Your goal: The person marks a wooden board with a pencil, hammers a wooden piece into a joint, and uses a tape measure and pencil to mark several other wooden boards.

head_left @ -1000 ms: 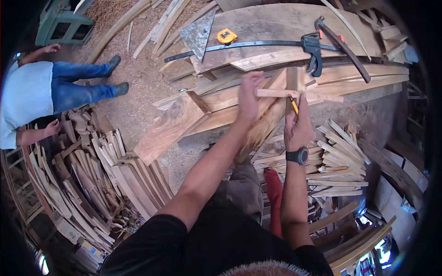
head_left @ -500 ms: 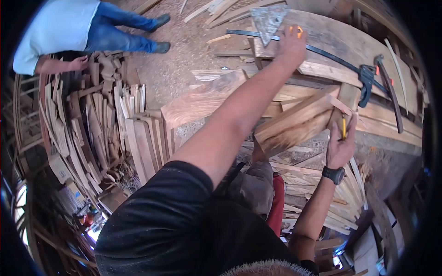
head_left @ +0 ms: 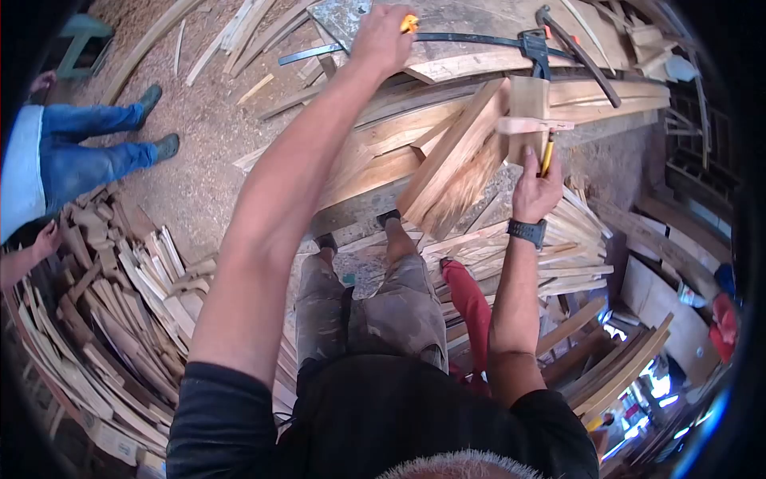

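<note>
My left hand (head_left: 384,40) is closed on a small orange object (head_left: 409,23), most of it hidden by the fingers. That hand is over the bench top, beside a grey metal plate (head_left: 337,19) and the bar of a black bar clamp (head_left: 535,48). My right hand (head_left: 536,191) grips a yellow pencil (head_left: 547,157), its dark tip pointing away from me. Just beyond the pencil, a short pale wood strip (head_left: 527,125) lies across a wood block (head_left: 523,94). Left of the block, a thick board (head_left: 459,156) leans at a slant.
A hammer (head_left: 581,60) lies across the clamp's right end. Stacked boards (head_left: 120,295) fill the left side, and offcuts (head_left: 550,263) cover the floor at right. Another person, in jeans (head_left: 100,136), is at the left. A red-clothed leg (head_left: 469,307) shows beside my legs.
My view has swung right, so the bench, clamp and other person sit further left. Both hands keep their grips. More of my legs now shows.
</note>
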`<control>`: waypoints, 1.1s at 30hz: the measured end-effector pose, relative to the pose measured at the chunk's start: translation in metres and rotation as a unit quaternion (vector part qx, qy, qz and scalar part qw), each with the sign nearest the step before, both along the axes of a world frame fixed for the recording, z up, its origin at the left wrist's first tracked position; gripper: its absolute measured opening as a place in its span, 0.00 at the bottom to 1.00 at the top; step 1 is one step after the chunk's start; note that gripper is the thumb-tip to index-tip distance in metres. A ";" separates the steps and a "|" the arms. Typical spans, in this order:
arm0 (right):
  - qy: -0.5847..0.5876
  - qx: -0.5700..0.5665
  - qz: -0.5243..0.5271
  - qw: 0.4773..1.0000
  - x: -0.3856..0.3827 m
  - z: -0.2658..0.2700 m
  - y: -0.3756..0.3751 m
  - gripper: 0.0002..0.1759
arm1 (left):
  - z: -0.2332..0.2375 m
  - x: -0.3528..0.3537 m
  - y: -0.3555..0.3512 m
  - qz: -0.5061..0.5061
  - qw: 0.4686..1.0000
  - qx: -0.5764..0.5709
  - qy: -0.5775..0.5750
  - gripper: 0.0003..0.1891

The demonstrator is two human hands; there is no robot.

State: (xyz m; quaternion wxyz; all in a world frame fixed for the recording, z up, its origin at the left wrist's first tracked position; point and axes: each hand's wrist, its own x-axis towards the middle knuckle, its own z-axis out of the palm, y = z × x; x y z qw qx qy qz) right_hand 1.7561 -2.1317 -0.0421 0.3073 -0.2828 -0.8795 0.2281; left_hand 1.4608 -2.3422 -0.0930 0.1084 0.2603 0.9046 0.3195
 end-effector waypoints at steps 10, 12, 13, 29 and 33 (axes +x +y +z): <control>-0.080 -0.131 0.030 0.988 0.039 -0.023 -0.029 0.31 | 0.067 0.133 -0.176 0.102 0.907 0.322 -0.253 0.23; -0.092 -0.151 0.033 0.984 0.040 -0.024 -0.014 0.35 | 0.078 0.171 -0.198 0.131 0.859 0.374 -0.324 0.22; -0.115 -0.151 0.017 0.982 0.043 -0.024 -0.008 0.36 | 0.086 0.192 -0.206 0.153 0.837 0.379 -0.364 0.22; -0.126 -0.170 0.488 0.847 0.035 0.112 -0.294 0.38 | 0.122 0.314 -0.278 0.144 0.639 0.492 -0.574 0.26; -0.136 -0.104 0.485 0.858 -0.004 0.103 -0.365 0.43 | 0.118 0.285 -0.332 0.219 0.592 0.487 -0.604 0.23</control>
